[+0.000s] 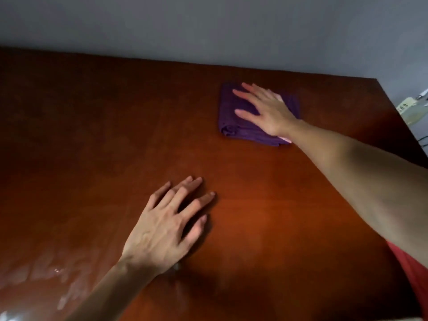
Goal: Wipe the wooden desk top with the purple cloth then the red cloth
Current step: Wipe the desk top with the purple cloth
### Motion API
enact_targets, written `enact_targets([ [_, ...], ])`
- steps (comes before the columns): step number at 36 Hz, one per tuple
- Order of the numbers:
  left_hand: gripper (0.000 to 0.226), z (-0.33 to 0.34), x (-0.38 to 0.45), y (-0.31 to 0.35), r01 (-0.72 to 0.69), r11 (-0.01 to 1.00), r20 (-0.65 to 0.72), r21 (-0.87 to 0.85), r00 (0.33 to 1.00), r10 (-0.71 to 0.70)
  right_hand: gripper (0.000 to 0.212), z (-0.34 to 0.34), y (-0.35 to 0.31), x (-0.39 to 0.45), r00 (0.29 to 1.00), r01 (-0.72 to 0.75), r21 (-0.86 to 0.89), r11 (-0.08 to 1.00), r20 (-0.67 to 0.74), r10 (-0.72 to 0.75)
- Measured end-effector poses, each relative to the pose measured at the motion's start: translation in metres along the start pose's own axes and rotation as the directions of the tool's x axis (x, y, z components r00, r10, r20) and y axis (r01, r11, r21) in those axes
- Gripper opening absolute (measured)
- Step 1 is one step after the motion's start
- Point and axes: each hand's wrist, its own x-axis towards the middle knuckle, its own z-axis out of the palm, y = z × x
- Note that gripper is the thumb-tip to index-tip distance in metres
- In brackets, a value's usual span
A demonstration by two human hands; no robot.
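Note:
The folded purple cloth lies on the reddish-brown wooden desk top, toward the far right. My right hand presses flat on it, fingers spread and pointing left, covering its right half. My left hand rests palm down on the bare wood nearer to me, fingers apart, holding nothing. A strip of red fabric shows at the lower right edge, under my right forearm; I cannot tell whether it is the red cloth.
A grey wall runs along the desk's far edge. Past the right edge sits a pale power strip or socket with cables. Shiny streaks mark the wood at the near left.

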Motion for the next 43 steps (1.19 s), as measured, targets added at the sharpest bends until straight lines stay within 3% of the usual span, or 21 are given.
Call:
enact_targets([
  [11, 0.052, -0.002, 0.002, -0.002, 0.020, 1.000, 0.059, 0.019, 0.998, -0.021, 0.075, -0.007, 0.019, 0.059, 0.942, -0.313, 0.065, 0.947, -0.103, 0.319],
  [19, 0.052, -0.003, 0.002, 0.001, 0.023, 1.000, 0.057, 0.008, 0.998, -0.023, 0.073, 0.001, 0.008, 0.009, 0.896, -0.425, 0.078, 0.902, -0.104, 0.431],
  [30, 0.055, 0.000, -0.001, 0.013, 0.049, 0.996, -0.011, 0.076, 0.999, -0.049, 0.073, 0.025, -0.026, -0.203, 0.904, -0.383, 0.033, 0.923, -0.190, 0.382],
  [36, 0.046, 0.014, 0.015, 0.064, 0.259, 0.963, -0.195, 0.069, 0.951, -0.241, 0.073, 0.036, -0.064, -0.325, 0.931, -0.312, -0.013, 0.950, -0.205, 0.303],
  [43, 0.042, 0.039, 0.037, 0.121, 0.174, 0.981, -0.259, -0.084, 0.947, -0.190, 0.074, 0.025, -0.052, -0.347, 0.984, -0.136, -0.013, 0.991, -0.118, 0.134],
])
